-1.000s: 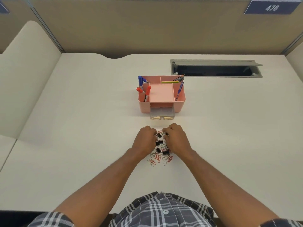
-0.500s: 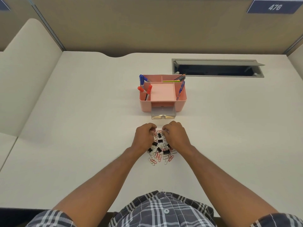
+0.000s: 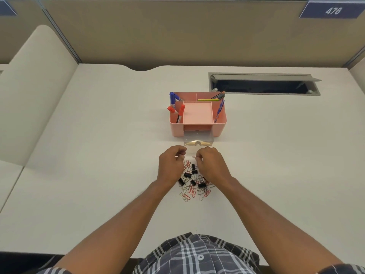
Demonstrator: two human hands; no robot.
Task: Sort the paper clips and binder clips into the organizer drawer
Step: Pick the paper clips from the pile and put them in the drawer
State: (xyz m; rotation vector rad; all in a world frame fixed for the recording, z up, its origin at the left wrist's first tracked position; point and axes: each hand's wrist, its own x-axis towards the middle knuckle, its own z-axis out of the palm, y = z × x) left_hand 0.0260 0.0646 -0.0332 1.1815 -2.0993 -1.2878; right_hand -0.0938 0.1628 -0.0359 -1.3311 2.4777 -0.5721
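A heap of red and silver paper clips [image 3: 191,191] and several black binder clips [image 3: 187,175] lies on the white desk. Beyond it stands the pink organizer [image 3: 219,127] with its clear drawer [image 3: 198,138] pulled open toward me. My left hand [image 3: 171,166] and my right hand [image 3: 211,166] hover over the far edge of the heap, fingers curled in. A red paper clip [image 3: 194,157] shows at my right fingertips. What my left hand holds is hidden by its curled fingers.
Blue and red markers [image 3: 172,100], pencils and a pen stand in the organizer's compartments. A grey cable slot [image 3: 262,84] with a raised lid is set into the desk at the back right. Beige partition walls close off the back and left.
Both hands have lifted off the heap and moved forward toward the drawer, fingers pinched, uncovering more of the clips beneath them.
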